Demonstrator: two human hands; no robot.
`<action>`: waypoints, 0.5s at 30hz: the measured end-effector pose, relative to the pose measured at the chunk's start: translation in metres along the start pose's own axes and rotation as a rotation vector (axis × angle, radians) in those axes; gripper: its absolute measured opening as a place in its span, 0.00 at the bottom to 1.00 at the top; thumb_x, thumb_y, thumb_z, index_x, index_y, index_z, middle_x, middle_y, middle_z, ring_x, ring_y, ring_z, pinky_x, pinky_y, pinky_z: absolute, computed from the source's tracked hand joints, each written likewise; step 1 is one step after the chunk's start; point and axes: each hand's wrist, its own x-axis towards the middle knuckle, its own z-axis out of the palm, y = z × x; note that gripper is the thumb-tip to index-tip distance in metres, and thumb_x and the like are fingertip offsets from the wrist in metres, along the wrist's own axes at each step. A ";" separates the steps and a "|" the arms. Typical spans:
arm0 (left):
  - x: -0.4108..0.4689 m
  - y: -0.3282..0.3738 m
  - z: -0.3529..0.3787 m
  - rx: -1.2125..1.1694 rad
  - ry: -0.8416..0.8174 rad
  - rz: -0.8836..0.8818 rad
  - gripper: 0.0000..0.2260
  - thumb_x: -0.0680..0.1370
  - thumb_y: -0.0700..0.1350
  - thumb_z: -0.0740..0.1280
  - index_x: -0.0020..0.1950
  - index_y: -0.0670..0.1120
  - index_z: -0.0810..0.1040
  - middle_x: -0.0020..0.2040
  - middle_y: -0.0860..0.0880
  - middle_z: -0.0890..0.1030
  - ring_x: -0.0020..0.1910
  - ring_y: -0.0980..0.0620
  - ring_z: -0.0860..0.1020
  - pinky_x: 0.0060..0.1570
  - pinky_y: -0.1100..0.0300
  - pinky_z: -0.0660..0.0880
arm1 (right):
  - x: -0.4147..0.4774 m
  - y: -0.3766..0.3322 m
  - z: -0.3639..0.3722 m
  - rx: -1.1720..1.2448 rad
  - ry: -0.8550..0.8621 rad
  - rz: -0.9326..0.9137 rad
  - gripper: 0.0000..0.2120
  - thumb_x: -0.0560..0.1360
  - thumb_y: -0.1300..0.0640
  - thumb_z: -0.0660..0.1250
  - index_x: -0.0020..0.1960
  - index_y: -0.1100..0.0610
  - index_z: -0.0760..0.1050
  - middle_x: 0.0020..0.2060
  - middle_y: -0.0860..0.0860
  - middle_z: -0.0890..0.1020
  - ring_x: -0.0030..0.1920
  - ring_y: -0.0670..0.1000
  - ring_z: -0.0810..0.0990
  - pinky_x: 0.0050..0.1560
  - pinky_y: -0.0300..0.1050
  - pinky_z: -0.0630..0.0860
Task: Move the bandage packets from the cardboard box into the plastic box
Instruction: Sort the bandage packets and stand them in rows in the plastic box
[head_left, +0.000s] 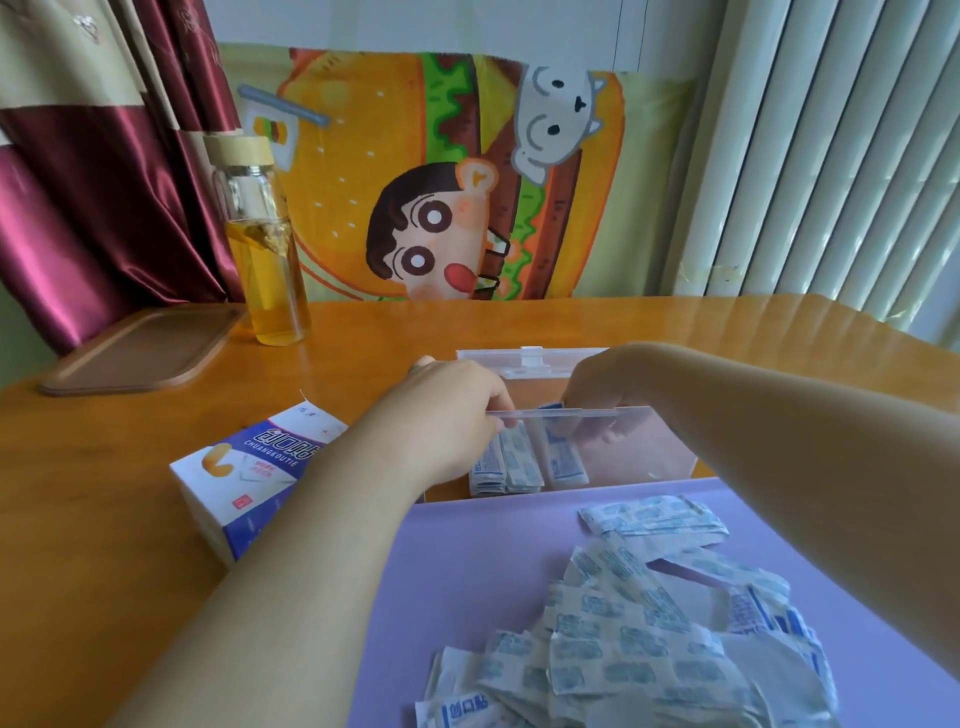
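A clear plastic box (644, 441) stands mid-table with its lid (530, 358) open behind it. Several bandage packets (524, 462) stand upright in its left part. My left hand (447, 400) reaches over the box's near rim, fingers curled down onto the packets inside. My right hand (597, 395) is inside the box and pinches a blue-and-white packet (553, 408) at its top. The white and blue cardboard box (254, 473) lies on its side to the left of my left forearm. Many loose packets (639, 639) are scattered on a purple mat (467, 561) nearby.
A glass bottle (265, 244) of yellow liquid and a brown tray (140, 348) stand at the table's back left. A cartoon cloth hangs behind the table, a red curtain at the left, a radiator at the right.
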 end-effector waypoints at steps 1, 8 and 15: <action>0.000 0.000 0.000 -0.006 -0.009 0.003 0.10 0.81 0.46 0.59 0.54 0.57 0.79 0.54 0.51 0.76 0.62 0.50 0.66 0.50 0.59 0.66 | 0.002 0.000 0.001 0.005 -0.004 0.002 0.08 0.75 0.55 0.67 0.49 0.61 0.80 0.36 0.53 0.78 0.35 0.50 0.74 0.42 0.41 0.71; 0.001 -0.001 0.001 -0.007 -0.025 0.007 0.09 0.81 0.46 0.60 0.53 0.57 0.78 0.57 0.52 0.77 0.62 0.51 0.66 0.52 0.58 0.69 | 0.005 -0.002 0.003 0.211 -0.005 -0.028 0.02 0.73 0.64 0.69 0.43 0.62 0.77 0.40 0.56 0.84 0.41 0.52 0.83 0.48 0.43 0.80; -0.001 0.000 0.000 0.005 -0.017 0.004 0.09 0.81 0.46 0.59 0.54 0.56 0.78 0.56 0.52 0.76 0.62 0.50 0.66 0.51 0.58 0.68 | -0.001 -0.006 0.003 0.020 0.040 -0.044 0.09 0.71 0.57 0.73 0.47 0.60 0.78 0.48 0.54 0.84 0.48 0.53 0.84 0.50 0.45 0.80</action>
